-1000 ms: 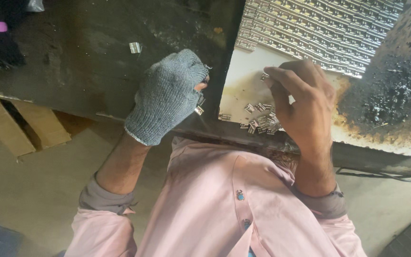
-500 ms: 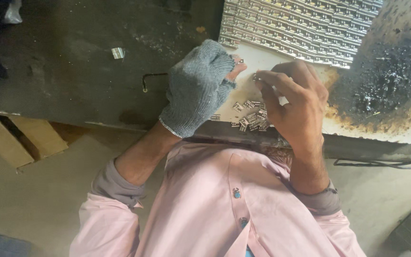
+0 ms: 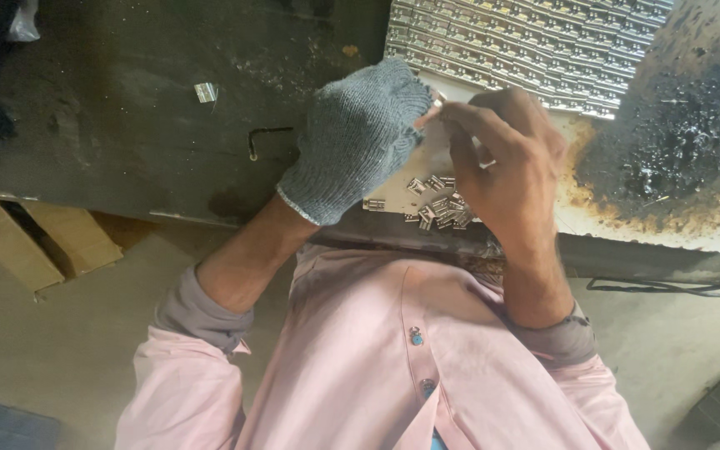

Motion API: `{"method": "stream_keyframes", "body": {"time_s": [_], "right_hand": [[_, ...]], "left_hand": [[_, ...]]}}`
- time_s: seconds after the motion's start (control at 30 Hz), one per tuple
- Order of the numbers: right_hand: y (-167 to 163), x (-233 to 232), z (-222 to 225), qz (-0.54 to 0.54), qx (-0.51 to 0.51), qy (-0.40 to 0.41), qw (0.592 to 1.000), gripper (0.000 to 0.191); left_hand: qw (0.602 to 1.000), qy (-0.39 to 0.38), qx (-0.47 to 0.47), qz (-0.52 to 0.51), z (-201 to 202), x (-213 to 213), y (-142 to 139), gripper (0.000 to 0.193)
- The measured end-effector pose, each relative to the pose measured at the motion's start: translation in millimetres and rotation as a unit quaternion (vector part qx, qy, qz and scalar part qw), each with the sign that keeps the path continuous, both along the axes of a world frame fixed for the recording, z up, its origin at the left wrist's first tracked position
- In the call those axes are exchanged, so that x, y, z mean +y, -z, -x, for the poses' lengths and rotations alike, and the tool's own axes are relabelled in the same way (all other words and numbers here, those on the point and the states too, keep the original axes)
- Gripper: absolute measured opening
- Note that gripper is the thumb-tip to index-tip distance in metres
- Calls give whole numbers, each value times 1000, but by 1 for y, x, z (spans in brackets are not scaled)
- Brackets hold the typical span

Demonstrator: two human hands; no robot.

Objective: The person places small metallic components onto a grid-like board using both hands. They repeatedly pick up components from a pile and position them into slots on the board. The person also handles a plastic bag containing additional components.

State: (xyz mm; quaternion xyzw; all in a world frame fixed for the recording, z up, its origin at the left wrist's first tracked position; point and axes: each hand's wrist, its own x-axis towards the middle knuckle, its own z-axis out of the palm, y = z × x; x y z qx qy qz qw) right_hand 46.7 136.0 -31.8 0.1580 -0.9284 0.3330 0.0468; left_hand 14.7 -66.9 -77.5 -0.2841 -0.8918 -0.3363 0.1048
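Gloved left hand (image 3: pixel 358 137) moved right, now meeting bare right hand (image 3: pixel 506 171); fingertips of both pinch small metal piece (image 3: pixel 437 102), mostly hidden, above loose clip pile (image 3: pixel 437 207). Step: joining or seating piece. Next needs steady fingertip alignment.

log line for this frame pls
left hand: gloved, meets right hand | below: loose small metal clips | behind: tray of clip rows

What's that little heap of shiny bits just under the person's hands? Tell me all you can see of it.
The heap of small metal pieces is a loose cluster of silvery, boxy bits, lying jumbled at all angles on the pale board near the bench's front edge. It sits just below the gloved left hand and beside the bare right hand, which partly covers its right side. Their exact shape is too small to tell.
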Motion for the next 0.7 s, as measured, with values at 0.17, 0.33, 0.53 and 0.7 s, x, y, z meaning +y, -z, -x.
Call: {"method": "stream_keyframes", "body": {"time_s": [0.17,0.33,0.53,0.7], "right_hand": [[14,-1,8,45,20,16,999,31],[25,0,11,41,29,27,998,38],[32,-2,12,46,43,28,998,42],[7,1,7,46,-5,8,999,34]], "left_hand": [[999,-46,-13,-18,0,9,13,23],[996,-58,-4,-67,-8,4,6,39],[995,-54,-8,-89,-4,6,-2,43],[999,8,-26,-40,-4,-1,-22,19]]}}
